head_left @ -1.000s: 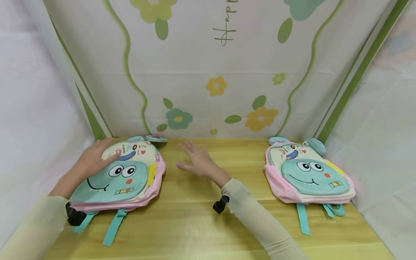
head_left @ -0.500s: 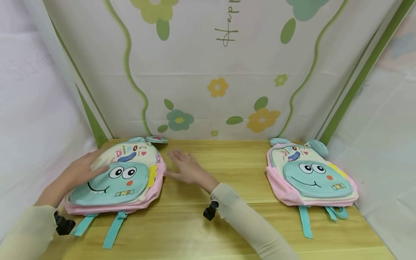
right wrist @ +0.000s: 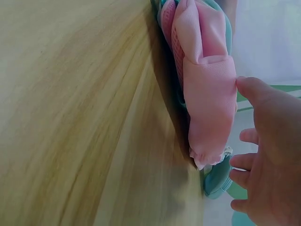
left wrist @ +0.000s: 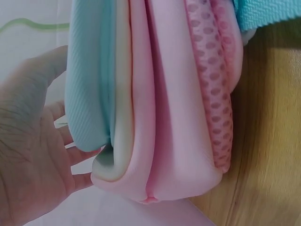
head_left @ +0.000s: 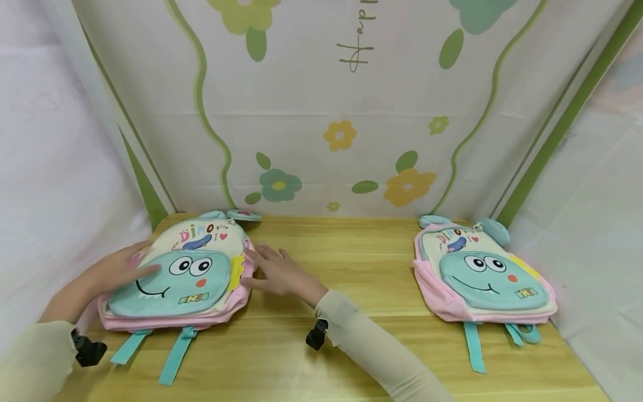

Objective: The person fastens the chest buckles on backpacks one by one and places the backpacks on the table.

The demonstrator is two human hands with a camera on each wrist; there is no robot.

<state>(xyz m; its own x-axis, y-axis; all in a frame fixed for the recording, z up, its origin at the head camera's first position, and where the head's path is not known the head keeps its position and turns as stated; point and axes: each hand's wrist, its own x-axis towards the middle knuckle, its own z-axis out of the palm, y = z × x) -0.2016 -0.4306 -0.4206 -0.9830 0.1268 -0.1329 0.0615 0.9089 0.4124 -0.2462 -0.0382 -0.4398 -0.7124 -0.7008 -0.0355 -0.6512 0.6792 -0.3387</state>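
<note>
A child's backpack (head_left: 171,279) in pink, cream and teal, with a dinosaur face, lies front up on the left of the table. At its left side my left hand (head_left: 113,271) spreads its fingers, thumb over the front pocket. In the left wrist view that hand (left wrist: 35,141) is beside the backpack's pink side (left wrist: 174,103). My right hand (head_left: 281,272) is at the opposite side, fingers extended. In the right wrist view its thumb (right wrist: 254,89) is at the pink side pocket (right wrist: 209,99); whether it presses cannot be told.
A matching backpack (head_left: 492,279) lies at the right of the wooden table (head_left: 331,346), its teal strap hanging toward the front. A flower-printed cloth (head_left: 321,89) stands behind the table. White cloth sides (head_left: 55,145) rise at left and right.
My right hand has moved left, from the middle of the table to the left backpack's right side. My left hand has slid down and left, off its upper front to its left side.
</note>
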